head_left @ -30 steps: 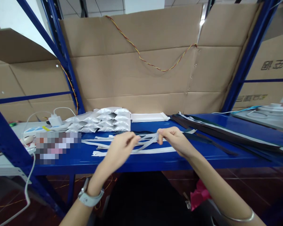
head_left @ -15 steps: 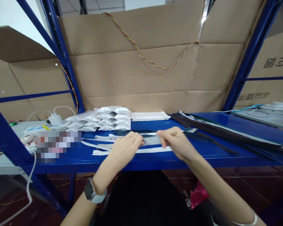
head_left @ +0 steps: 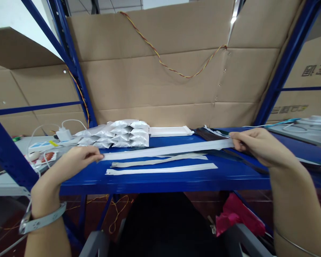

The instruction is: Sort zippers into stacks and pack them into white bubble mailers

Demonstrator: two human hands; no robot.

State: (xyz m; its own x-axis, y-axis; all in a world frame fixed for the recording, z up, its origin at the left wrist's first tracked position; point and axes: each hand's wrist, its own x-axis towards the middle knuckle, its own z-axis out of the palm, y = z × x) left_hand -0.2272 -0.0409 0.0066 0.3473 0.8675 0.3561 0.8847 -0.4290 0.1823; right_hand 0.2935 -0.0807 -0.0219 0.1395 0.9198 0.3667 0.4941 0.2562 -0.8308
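My left hand (head_left: 88,154) pinches the left end of a long white zipper strip (head_left: 166,149). At its other end, my right hand (head_left: 247,141) grips it between thumb and fingers. The strip is stretched nearly straight above the blue shelf (head_left: 160,182), slightly higher at the right. Below it lie an off-white strip (head_left: 160,162) and a white strip (head_left: 163,169), both roughly parallel to the shelf's front edge. More pale strips are partly hidden behind the held one.
Silvery packets (head_left: 123,134) are stacked at the back, beside a flat white packet (head_left: 171,131). Dark strips (head_left: 207,135) run off to the right. Blue posts (head_left: 77,85) and cardboard (head_left: 155,85) bound the shelf. A white plug (head_left: 64,134) with cables stands at the left.
My hands have moved from close together at the middle to far apart, left and right. The white zipper strip is now drawn out between them, above the shelf.
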